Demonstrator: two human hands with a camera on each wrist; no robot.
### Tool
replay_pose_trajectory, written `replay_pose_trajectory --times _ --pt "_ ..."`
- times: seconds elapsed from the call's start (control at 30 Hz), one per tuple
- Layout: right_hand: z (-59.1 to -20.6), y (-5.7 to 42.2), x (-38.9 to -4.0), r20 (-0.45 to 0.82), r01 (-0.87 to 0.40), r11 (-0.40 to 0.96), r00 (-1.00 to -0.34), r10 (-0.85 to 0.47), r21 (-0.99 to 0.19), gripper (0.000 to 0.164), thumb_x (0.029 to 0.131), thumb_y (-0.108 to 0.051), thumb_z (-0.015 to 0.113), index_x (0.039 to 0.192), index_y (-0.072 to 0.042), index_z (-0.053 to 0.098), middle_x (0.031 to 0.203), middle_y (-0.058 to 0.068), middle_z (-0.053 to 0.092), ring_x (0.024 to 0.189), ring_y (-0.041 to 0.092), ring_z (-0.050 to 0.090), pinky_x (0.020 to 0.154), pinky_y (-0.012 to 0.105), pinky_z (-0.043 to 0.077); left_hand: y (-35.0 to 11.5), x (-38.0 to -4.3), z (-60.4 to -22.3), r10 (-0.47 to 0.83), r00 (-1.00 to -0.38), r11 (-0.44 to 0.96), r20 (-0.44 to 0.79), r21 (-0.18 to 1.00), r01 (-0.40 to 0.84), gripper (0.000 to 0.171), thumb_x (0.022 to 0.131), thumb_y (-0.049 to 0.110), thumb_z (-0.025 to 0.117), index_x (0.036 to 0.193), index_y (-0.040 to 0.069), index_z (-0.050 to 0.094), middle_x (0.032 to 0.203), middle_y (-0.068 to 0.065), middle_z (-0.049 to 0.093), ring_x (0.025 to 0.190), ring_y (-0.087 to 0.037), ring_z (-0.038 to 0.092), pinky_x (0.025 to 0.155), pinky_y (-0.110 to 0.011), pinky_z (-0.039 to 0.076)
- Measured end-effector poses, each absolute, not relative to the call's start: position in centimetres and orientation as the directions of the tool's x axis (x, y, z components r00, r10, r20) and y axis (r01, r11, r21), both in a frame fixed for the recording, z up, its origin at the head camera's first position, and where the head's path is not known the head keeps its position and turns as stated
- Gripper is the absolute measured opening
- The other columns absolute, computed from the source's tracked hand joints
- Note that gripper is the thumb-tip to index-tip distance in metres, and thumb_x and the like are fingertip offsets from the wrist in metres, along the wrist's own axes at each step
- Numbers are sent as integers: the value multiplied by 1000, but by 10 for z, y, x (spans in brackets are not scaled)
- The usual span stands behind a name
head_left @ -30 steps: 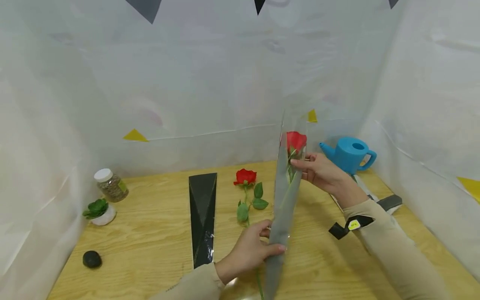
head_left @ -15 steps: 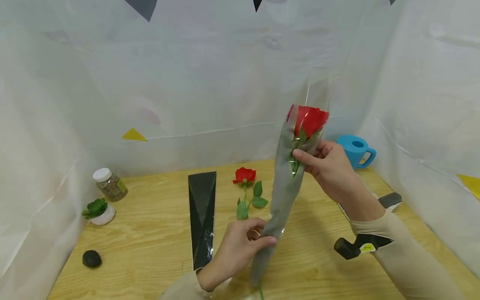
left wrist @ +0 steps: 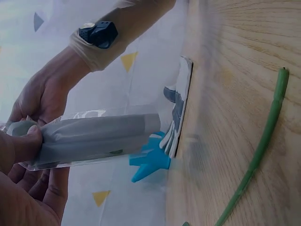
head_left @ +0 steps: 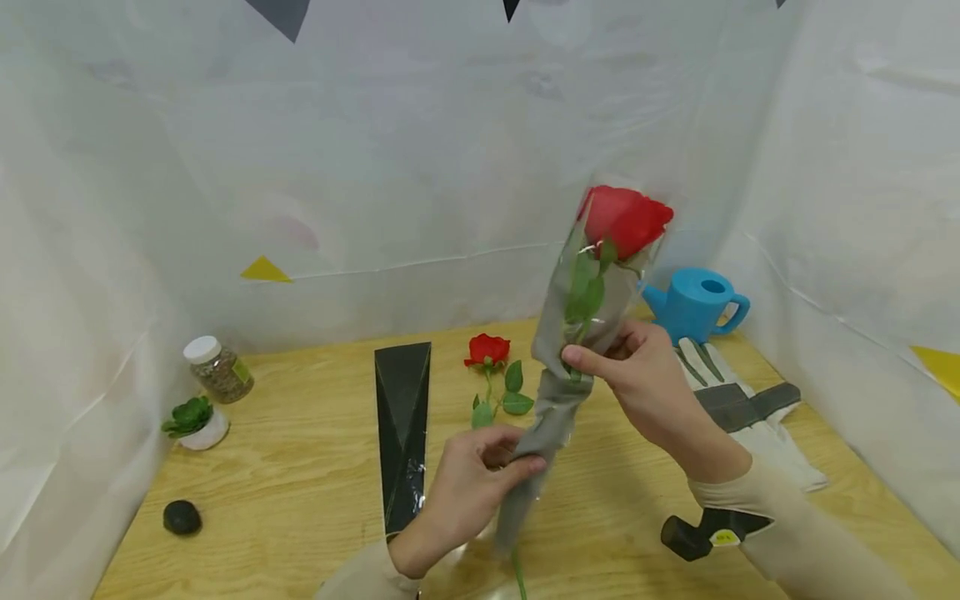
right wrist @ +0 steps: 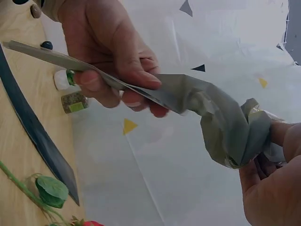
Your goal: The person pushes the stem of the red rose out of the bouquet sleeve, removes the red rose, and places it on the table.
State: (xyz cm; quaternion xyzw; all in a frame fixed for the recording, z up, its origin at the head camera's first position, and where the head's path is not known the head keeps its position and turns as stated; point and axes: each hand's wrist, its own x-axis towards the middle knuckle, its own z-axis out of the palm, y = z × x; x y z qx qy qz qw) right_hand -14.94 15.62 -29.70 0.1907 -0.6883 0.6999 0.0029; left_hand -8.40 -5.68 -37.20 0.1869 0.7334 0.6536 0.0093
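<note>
A red rose [head_left: 626, 221] with green leaves stands in a grey wrapping sleeve [head_left: 551, 408] with a clear front, held tilted above the table. My right hand [head_left: 645, 383] grips the sleeve below the bloom, thumb across its front. Lower down, my left hand [head_left: 468, 492] pinches the narrow part between thumb and fingers. Between the hands the sleeve is creased and bent, as the right wrist view shows in the crumpled grey wrap [right wrist: 225, 122]. A second red rose [head_left: 487, 350] lies on the table behind, its green stem [left wrist: 263, 141] partly hidden by the left hand and sleeve.
A black flat sleeve [head_left: 403, 425] lies left of the loose rose. Further left are a jar [head_left: 220, 369], a potted succulent [head_left: 197, 423] and a black stone [head_left: 182, 517]. On the right, a blue watering can [head_left: 693, 304] stands behind gardening gloves [head_left: 742, 408].
The wrapped rose has risen and its bloom has shifted right. My right hand has slid lower on the sleeve, which has become bent between the hands. My left hand has moved slightly left.
</note>
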Motion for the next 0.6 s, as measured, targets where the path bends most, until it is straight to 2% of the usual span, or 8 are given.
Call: replay_pose_trajectory --times 0.17,0.4,0.6 --pt "-309 150 -145 230 -216 -80 -929 -291 -973 36 90 -3 72 121 11 59 109 11 70 104 26 65 89 35 52 -56 -85 -373 281 -929 50 241 963 265 20 87 14 77 107 12 75 95 1 73 82 -17 71 72 -33 57" --pt "-306 151 -140 277 -268 -72 -916 -289 -961 30 88 0 74 116 2 66 107 11 71 101 27 66 84 35 54 -56 -86 -371 276 -927 70 256 956 285 19 87 15 77 106 12 75 96 2 73 85 -16 71 75 -32 57" --pt "-297 155 -137 342 -319 -124 -899 -275 -940 32 86 7 73 118 3 66 110 12 70 105 28 65 85 36 54 -59 -85 -371 305 -914 70 267 951 301 19 88 19 76 106 13 74 95 1 73 86 -15 71 75 -32 57"
